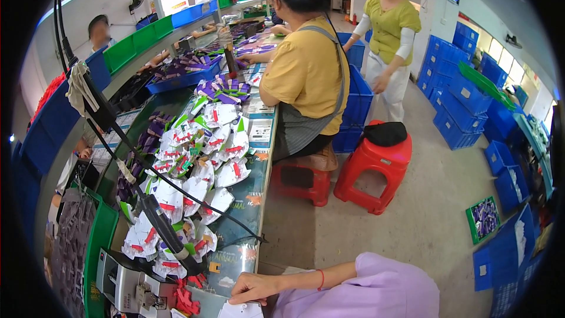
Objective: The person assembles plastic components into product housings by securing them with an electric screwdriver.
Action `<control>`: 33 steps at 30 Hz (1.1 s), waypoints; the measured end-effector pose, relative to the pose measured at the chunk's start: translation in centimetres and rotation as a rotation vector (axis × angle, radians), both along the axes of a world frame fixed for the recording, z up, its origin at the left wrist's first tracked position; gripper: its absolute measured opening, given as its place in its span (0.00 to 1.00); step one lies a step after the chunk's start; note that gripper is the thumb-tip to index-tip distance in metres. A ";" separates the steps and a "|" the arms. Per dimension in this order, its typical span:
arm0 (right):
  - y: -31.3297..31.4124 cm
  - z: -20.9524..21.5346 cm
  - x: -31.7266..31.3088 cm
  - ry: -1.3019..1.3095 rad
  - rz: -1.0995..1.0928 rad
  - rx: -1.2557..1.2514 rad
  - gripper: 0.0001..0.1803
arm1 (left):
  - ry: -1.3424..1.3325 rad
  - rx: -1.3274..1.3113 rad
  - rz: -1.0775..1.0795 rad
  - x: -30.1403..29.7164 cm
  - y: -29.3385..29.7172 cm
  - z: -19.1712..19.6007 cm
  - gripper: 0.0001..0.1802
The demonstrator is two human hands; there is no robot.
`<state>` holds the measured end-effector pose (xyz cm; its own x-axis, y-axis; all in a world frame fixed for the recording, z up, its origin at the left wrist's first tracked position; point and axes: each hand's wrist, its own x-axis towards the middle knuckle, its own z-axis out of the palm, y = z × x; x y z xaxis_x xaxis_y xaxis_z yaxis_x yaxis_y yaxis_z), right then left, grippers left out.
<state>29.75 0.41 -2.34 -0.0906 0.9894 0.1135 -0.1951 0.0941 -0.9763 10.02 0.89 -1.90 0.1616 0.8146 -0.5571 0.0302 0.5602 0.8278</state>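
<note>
Workbench (259, 200) edge: 1 hand (254, 287) resting loosely curled, touching white card (240, 310) beneath

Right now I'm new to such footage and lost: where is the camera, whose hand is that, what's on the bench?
This single picture comes from a fisheye camera on a person's head, so edges bend. The hand in a lilac sleeve, probably the wearer's right, rests at the workbench edge, fingers touching a white card piece; no clear grip. White-and-red card pieces are heaped on the bench. Another person in a yellow top sits on a red stool.
</note>
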 end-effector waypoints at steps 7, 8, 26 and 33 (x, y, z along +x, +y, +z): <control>-0.6 0.3 -0.4 0.014 0.012 -0.023 0.24 | -0.062 0.042 0.036 -0.4 -0.9 0.4 0.27; -0.9 0.5 -0.4 0.010 0.005 -0.014 0.24 | -0.062 0.045 0.036 -0.8 -1.0 -0.3 0.27; 0.2 -1.0 1.9 -0.036 -0.339 0.036 0.13 | -0.057 0.016 0.046 -1.9 -0.8 -4.3 0.28; 1.8 -0.9 3.6 -0.168 -0.620 0.248 0.24 | -0.087 0.013 0.076 -1.9 -0.5 -4.8 0.28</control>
<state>33.34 2.23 -3.24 0.4474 0.8108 0.3774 0.1190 0.3643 -0.9236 8.14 0.36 -6.72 0.1462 0.8332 -0.5333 -0.0844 0.5477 0.8324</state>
